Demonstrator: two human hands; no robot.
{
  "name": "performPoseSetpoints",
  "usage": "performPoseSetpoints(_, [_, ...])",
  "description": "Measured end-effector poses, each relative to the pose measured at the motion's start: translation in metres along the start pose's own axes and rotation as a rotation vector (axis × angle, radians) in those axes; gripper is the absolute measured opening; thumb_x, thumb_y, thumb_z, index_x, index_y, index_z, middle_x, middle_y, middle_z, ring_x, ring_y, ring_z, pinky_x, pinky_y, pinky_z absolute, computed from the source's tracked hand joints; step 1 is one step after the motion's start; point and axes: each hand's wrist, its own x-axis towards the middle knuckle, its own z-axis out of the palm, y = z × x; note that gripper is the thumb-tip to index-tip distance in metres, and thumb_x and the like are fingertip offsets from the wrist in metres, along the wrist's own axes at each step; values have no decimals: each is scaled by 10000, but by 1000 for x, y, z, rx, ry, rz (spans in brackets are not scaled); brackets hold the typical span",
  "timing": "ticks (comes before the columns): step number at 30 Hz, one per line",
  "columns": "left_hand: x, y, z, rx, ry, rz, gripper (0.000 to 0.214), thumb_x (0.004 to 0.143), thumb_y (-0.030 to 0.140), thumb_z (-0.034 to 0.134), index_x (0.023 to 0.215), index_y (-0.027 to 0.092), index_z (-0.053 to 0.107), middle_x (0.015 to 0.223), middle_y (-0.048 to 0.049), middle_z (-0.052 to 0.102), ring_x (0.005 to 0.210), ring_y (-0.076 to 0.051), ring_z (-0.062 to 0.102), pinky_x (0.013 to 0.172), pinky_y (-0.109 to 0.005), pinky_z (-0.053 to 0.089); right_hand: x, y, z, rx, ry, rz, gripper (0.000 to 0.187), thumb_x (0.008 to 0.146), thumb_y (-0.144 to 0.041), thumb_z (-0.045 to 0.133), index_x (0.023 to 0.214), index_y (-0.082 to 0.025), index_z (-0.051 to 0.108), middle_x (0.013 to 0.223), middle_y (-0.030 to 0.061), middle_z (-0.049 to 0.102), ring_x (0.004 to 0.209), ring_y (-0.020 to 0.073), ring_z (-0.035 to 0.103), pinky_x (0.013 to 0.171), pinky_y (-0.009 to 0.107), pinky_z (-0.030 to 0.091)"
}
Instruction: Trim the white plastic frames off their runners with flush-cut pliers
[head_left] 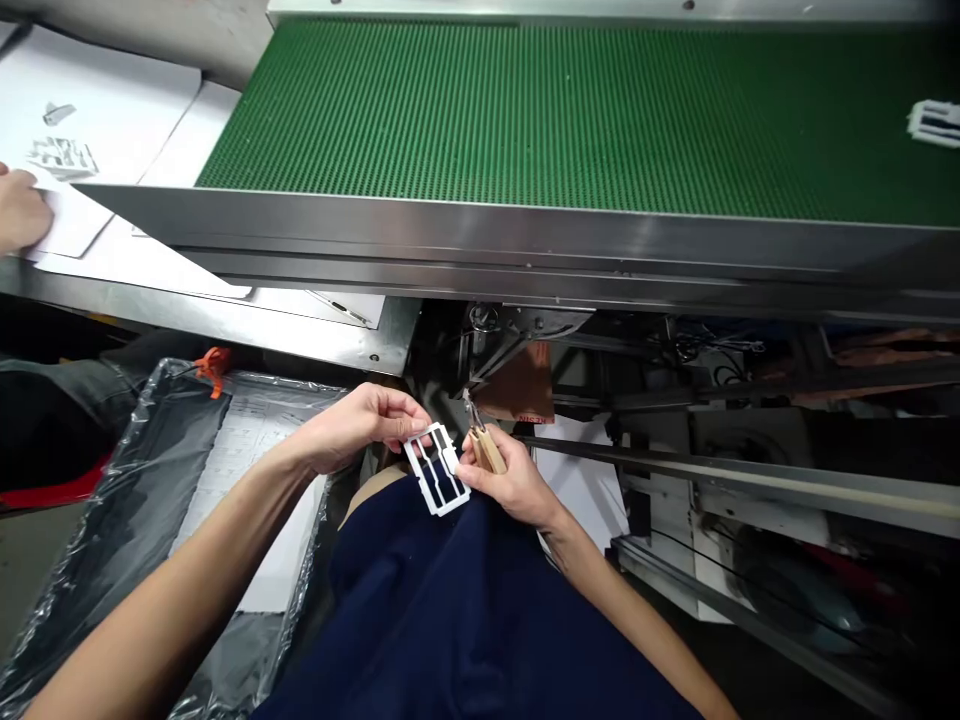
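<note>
A white plastic frame (426, 485) with long slots is held tilted above my lap. My left hand (379, 425) pinches its upper left corner between thumb and fingers. In my right hand (510, 475) is a pair of nippers (487, 450) with tan handles, jaws pointing up and away from me. The right thumb also touches the right edge of the frame. The nipper jaws stand apart from the frame, just above and to its right.
A green ribbed conveyor belt (525, 120) with a metal side rail (525, 230) runs across ahead; another white part (936, 123) lies at its right end. At left are a paper-covered table (300, 335), another person's hand (22, 210) and a plastic-lined bin (161, 480). Metal bars (750, 475) stand at right.
</note>
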Motion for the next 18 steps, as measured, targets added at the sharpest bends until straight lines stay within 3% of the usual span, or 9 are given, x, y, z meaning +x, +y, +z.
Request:
performPoseSetpoints(6, [7, -6, -5, 35, -64, 4, 197, 768, 332, 648, 721, 146, 605, 680, -54, 645, 623, -153, 567, 571, -245, 428, 7, 12, -3, 109, -21, 47, 289, 710, -304, 682, 900, -170, 510, 749, -25, 534, 638, 83, 486, 614, 229, 406])
performPoseSetpoints(10, [5, -8, -2, 20, -25, 125, 175, 790, 309, 631, 743, 145, 593, 1076, -98, 617, 790, -165, 590, 696, -273, 459, 12, 20, -4, 223, -79, 85, 328, 693, -327, 706, 905, -174, 508, 738, -26, 540, 624, 82, 491, 603, 227, 408])
performPoseSetpoints(12, [2, -9, 0, -21, -41, 165, 168, 804, 298, 615, 749, 143, 580, 1165, -109, 570, 836, -178, 590, 732, -292, 462, 14, 25, -3, 257, -106, 114, 352, 678, -344, 719, 901, -177, 504, 741, -27, 541, 630, 88, 503, 608, 230, 417])
performPoseSetpoints(18, [-11, -15, 7, 25, -137, 171, 155, 854, 282, 552, 774, 149, 546, 867, -69, 628, 765, -162, 569, 699, -274, 438, 8, 29, 3, 153, -221, 141, 330, 726, -364, 668, 934, -171, 499, 808, -1, 571, 716, 120, 555, 690, 266, 450])
